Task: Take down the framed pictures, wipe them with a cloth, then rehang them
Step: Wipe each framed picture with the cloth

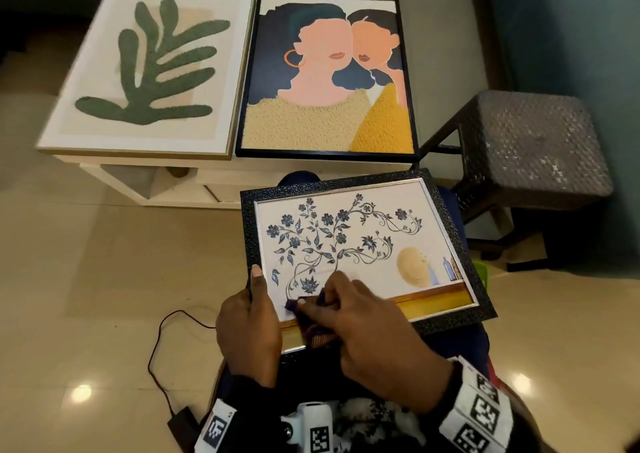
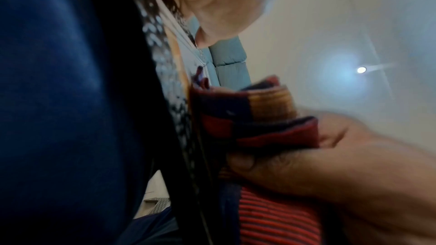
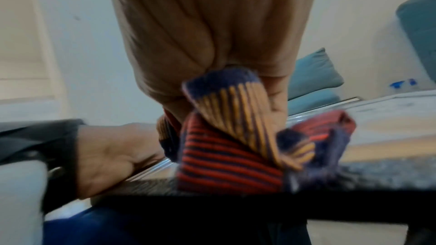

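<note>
A floral picture in a black textured frame (image 1: 446, 217) lies tilted on my lap. My left hand (image 1: 254, 290) grips its left edge near the bottom corner, thumb on top of the frame and fingers hidden beneath. My right hand (image 1: 322, 300) holds a bunched cloth (image 1: 313, 328) striped in red, navy and orange, and presses it on the glass at the picture's lower left. In the right wrist view the cloth (image 3: 224, 146) hangs from the curled fingers (image 3: 212, 34) over the frame's edge (image 3: 365, 167). In the left wrist view the cloth (image 2: 247, 118) is beside the frame (image 2: 179, 128).
Two larger framed pictures lie flat on a low white table (image 1: 138, 172) ahead: a green leaf print (image 1: 145, 72) and a two-faces picture (image 1: 329, 78). A dark woven stool (image 1: 530, 148) stands at the right. A black cable (image 1: 156, 348) with an adapter (image 1: 183, 428) lies on the tiled floor at the left.
</note>
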